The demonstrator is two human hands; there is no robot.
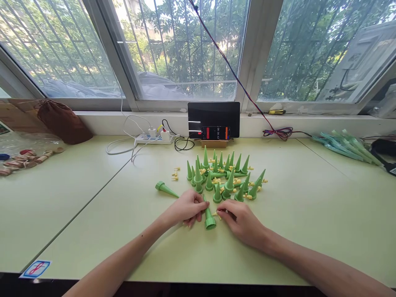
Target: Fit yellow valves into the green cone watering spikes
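My left hand pinches a green plastic watering spike near its narrow end, its wide ribbed end tilted down toward me. Beside it on the right, my right hand is closed on a small yellow valve, whose thin tip points at the spike's side. I cannot tell whether the two parts touch. Just beyond my hands stands a cluster of several green spikes, many with yellow valves on them. Another green spike lies on its side left of my left hand. A few loose yellow valves lie behind it.
At the back a phone showing a timer leans against a dark tablet. A power strip with cables sits to its left. A brown drawstring bag is at far left, and greenish plastic strips lie at far right.
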